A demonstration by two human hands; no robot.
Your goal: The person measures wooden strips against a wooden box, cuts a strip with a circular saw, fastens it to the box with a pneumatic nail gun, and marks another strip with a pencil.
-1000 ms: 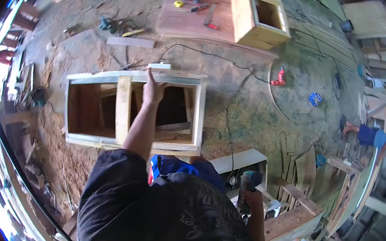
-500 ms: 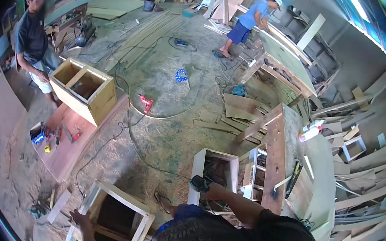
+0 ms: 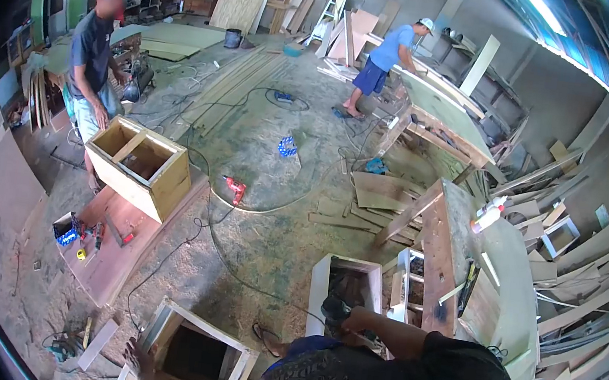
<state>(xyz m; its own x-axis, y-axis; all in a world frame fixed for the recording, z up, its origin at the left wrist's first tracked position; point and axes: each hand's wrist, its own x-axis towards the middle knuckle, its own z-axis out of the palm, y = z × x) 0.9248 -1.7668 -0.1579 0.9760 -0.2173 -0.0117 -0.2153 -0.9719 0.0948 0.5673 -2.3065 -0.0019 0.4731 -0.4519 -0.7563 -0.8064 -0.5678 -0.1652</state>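
My left hand [image 3: 140, 359] rests with its fingers apart on the left edge of a wooden box frame [image 3: 244, 359] at the bottom of the view. To the right, my right hand [image 3: 355, 323] is wrapped round a dark power tool [image 3: 336, 311], whose lower part is hidden. The tool is held over a white-edged open cabinet [image 3: 319, 285]. A dark cable [image 3: 255, 289] runs across the floor toward it.
A person [image 3: 95, 53] stands at the left by a two-compartment box [image 3: 170, 182] on a board with hand tools. Another person [image 3: 392, 50] leans over a workbench [image 3: 447, 124]. A red drill [image 3: 234, 191] lies mid-floor; a wooden bench [image 3: 438, 258] stands at the right.
The view has swung from straight down to out across the workshop. My left hand stays at the box frame, and my right hand still holds the tool. The person at left now stands more upright.
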